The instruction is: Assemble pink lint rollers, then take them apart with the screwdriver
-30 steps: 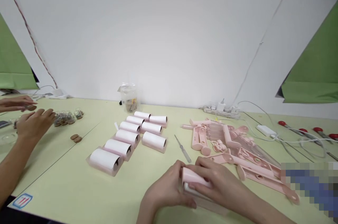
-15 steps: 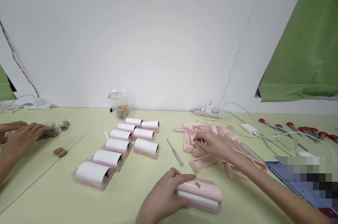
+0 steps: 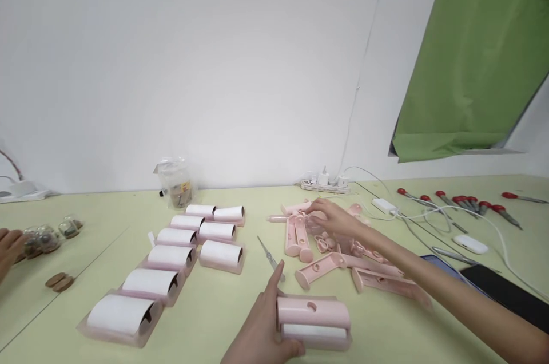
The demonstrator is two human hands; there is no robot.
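My left hand [image 3: 262,327] grips the left end of a pink lint roller [image 3: 315,313], thumb low on the near side and index finger pointing up past the end. A white strip of its roll shows beneath the pink cover. Farther back, my right hand [image 3: 328,216] reaches into a pile of pink plastic parts [image 3: 319,269], its fingers bent together at the pile's far-left side. What is between those fingertips is hidden. A slim clear-handled screwdriver [image 3: 269,255] lies between the pile and the white rolls [image 3: 151,283], which sit in clear pinkish trays in two rows at left.
Another person's hand [image 3: 9,246] is at the left edge by small glass domes [image 3: 45,238]; brown discs [image 3: 59,281] lie nearby. A plastic bag [image 3: 175,181] and power strip [image 3: 323,185] stand by the wall. Cables, red-ended tools [image 3: 467,202] and a black phone [image 3: 508,295] occupy the right.
The view has turned right. My right hand has shifted toward the far-left part of the pile. My left index finger has lifted off the lint roller's top and points up.
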